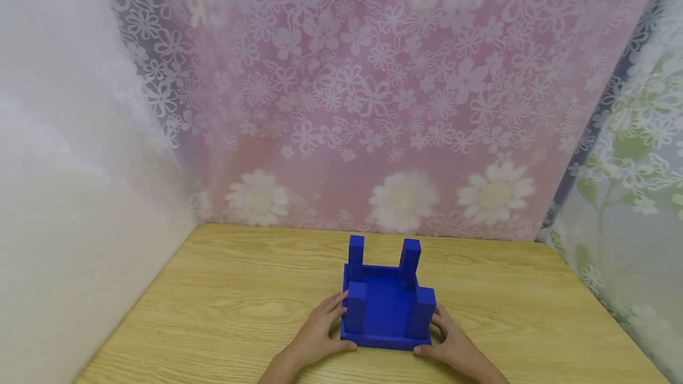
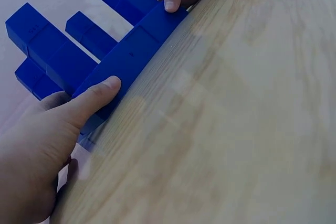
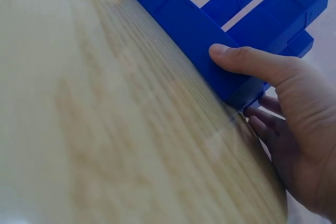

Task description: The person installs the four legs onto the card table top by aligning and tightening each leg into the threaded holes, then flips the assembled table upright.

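Observation:
A square blue tray (image 1: 386,310) with a low rim lies on the wooden table, a tall blue block post (image 1: 356,307) standing upright at each corner. My left hand (image 1: 317,333) grips its near left corner, thumb on the front wall and fingers along the left side. At the near right corner my right hand (image 1: 453,339) holds it the same way, with the fingers partly hidden behind the post. The left wrist view shows the left thumb pressed on the tray's front wall (image 2: 134,53). Small raised marks show on the posts, such as the near right post (image 3: 286,9).
The light wooden table (image 1: 229,307) spreads around the tray. Behind it hangs a pink flowered curtain (image 1: 341,135). A pale sheet (image 1: 69,165) borders the left side, and a green and white flowered sheet (image 1: 635,194) the right.

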A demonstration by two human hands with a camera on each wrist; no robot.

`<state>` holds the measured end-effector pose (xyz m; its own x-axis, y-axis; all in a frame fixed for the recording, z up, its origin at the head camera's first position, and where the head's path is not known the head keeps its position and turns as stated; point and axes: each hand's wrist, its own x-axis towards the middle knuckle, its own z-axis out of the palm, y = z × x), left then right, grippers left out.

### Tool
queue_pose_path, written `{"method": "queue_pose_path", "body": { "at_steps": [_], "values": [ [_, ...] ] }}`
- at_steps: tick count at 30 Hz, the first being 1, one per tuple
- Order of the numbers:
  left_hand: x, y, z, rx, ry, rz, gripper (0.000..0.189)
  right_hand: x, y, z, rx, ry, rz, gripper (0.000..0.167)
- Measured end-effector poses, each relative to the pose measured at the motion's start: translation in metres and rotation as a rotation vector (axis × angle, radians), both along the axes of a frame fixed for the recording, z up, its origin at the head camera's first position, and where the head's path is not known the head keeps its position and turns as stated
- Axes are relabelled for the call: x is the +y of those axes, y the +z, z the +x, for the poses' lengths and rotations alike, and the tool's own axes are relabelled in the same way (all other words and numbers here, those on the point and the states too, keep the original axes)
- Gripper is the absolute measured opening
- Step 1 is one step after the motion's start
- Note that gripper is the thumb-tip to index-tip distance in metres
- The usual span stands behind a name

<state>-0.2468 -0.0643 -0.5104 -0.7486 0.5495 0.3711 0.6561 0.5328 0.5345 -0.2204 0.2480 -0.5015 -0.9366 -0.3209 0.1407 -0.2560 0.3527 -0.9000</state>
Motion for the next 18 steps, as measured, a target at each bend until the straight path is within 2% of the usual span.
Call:
{"method": "queue_pose_path", "body": {
  "at_steps": [9,11,14,18],
  "values": [
    [0.000,-0.006,-0.004,0.003,-0.065,0.092,0.060,-0.001,0.001,0.004,0.036,-0.028,-0.024,0.066],
    [0.000,-0.006,-0.005,-0.039,-0.083,0.128,0.057,-0.002,0.001,0.004,0.027,-0.038,-0.046,0.064],
    [0.001,-0.004,-0.004,-0.143,-0.103,0.204,0.053,-0.002,0.004,0.004,0.030,-0.041,-0.065,0.062],
    [0.001,0.002,-0.002,-0.251,-0.104,0.283,0.050,-0.002,0.013,0.005,0.000,-0.032,-0.038,0.065]
  ]
}}
